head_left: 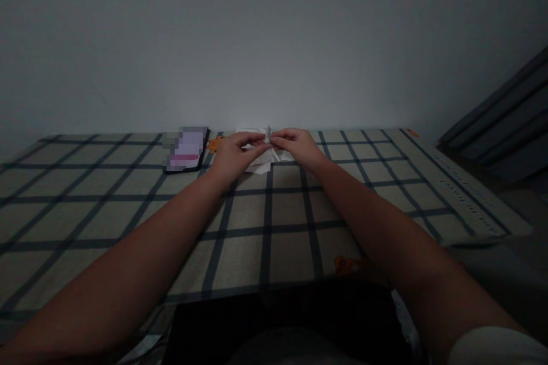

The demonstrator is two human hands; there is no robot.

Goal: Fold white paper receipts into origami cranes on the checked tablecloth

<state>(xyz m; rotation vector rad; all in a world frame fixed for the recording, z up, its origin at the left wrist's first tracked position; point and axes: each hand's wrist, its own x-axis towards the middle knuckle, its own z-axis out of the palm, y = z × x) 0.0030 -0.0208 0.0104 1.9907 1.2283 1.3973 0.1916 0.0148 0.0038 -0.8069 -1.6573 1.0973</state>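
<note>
Pinched between the thumbs and fingertips of both hands, the left hand and the right hand, is a thin whitish strip, standing roughly upright, each grip nearly closed. White tissue sheets lie beneath the fingers at 12 o'clock from the wearer, on the checked tablecloth near the grey wall; from the strip, their larger visible part spreads toward 7 o'clock, a smaller part toward 4 o'clock, partly hidden by the right hand. Handling looks under way rather than finished: the strip is in both grips, while the sheets lie loose and uneven. Whether it is joined to them or separate cannot be told, nor how much work is left. No box, cup or bag can be made out; the sheets could be a wrapper, but nothing clearly shows inside them. A lit smartphone rests at 9 o'clock, near the left hand but not touching it.
</note>
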